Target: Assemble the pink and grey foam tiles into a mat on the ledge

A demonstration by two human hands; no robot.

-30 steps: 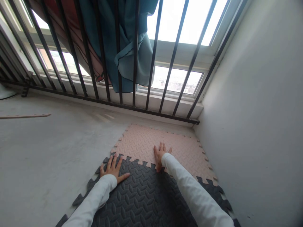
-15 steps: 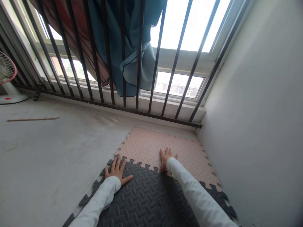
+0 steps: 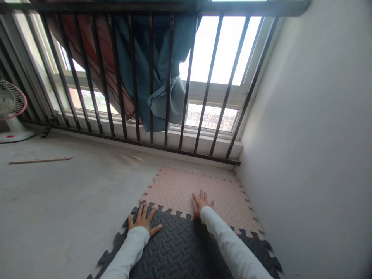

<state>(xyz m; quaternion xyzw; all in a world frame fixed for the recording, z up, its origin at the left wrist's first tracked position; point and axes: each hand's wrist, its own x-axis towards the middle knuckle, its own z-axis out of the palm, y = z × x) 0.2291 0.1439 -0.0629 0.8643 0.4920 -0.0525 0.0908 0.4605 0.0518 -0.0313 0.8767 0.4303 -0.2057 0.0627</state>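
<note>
Tilted slightly upward since the earlier frame, the view showed the left hand (image 3: 142,220) spread open on the black foam mat (image 3: 171,259) and the right hand (image 3: 202,204), fingers apart, flat at its interlocking seam with the pink foam mat (image 3: 174,190).

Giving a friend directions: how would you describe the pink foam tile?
Below the barred window, in the corner by the wall, lies the pink tile, interlocked with a dark tile. It is the paler of the two, with the right hand on it.
</note>
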